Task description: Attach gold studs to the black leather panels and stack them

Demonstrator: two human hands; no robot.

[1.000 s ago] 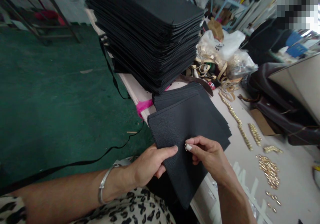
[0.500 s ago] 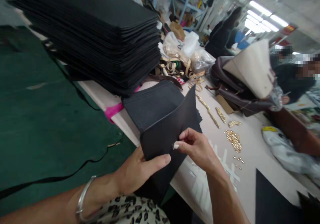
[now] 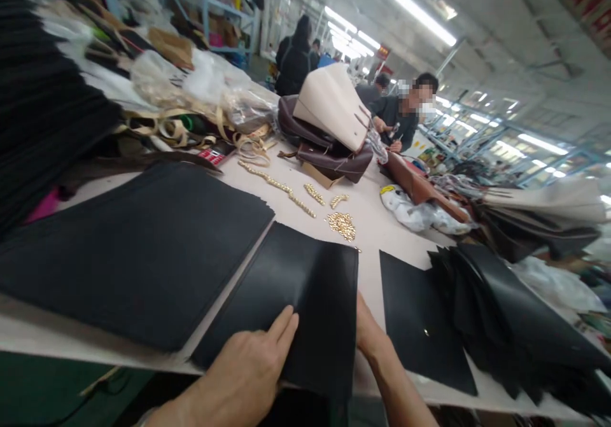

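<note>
A black leather panel point(image 3: 305, 287) lies flat across the pale table, its near end reaching past the front edge. My left hand point(image 3: 252, 363) rests on top of it with two fingers stretched out; the thumb is out of sight. At the panel's right edge is my right hand point(image 3: 375, 338), its fingers hidden behind or under the leather. Left of the panel sits a stack of similar black panels point(image 3: 143, 255). On the right, another black panel point(image 3: 420, 319) carries a small gold metal piece point(image 3: 426, 332).
Gold metal studs point(image 3: 342, 224) lie in a pile and short rows beyond the panel. Brown and cream bags point(image 3: 329, 112) stand farther back. Loose black panels point(image 3: 515, 312) overlap at right. Straps and plastic bags point(image 3: 205, 83) clutter the back left. A co-worker point(image 3: 398, 121) works across the table.
The panel, earlier raised and curled between both hands, now lies flat. My right hand has moved from its face to its right edge. The view has swung right.
</note>
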